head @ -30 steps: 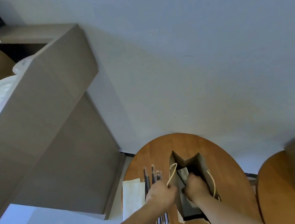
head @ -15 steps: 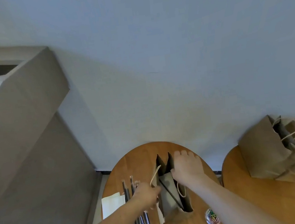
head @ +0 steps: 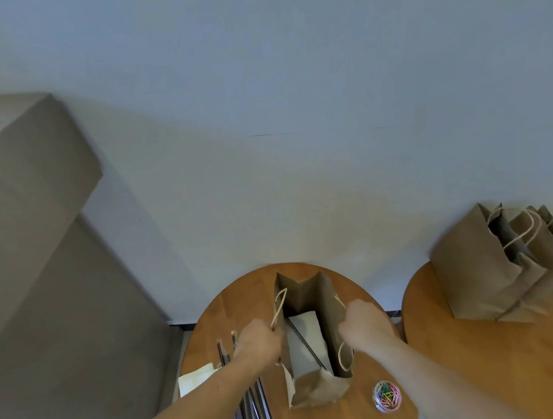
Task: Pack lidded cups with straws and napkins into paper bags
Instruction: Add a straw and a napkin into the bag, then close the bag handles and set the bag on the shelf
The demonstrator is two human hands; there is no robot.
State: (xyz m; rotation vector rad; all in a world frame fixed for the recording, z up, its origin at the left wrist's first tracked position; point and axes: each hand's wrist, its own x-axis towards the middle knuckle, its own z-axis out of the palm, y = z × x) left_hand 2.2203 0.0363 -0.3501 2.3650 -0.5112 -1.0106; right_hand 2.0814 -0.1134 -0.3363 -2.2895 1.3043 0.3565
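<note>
The bag (head: 304, 295) stands open on the round desk (head: 244, 299), and both hands pull its mouth apart. The left hand (head: 259, 344) has its fingers curled on the left rim beside the cord handle (head: 279, 307). The right hand (head: 364, 325) grips the right rim, with its fingers mostly hidden from view. I judge that the thin paper may tear at the rim if the pull is too strong. The light bag may also tip toward the person, because its near end sags and creases. The straw (head: 306, 343) leans diagonally inside and could slip out if the bag tilts. A white napkin (head: 307, 323) lies inside too; whether a cup is under it, I cannot tell. The bag is matte brown paper with sharp side folds and a pale twisted cord. The desk is smooth warm wood. Under the left arm lie spare straws (head: 256, 408), long and glossy, and a soft folded napkin pile (head: 198, 378). A small round clear tub (head: 387, 400) of coloured clips sits near the right arm.
</note>
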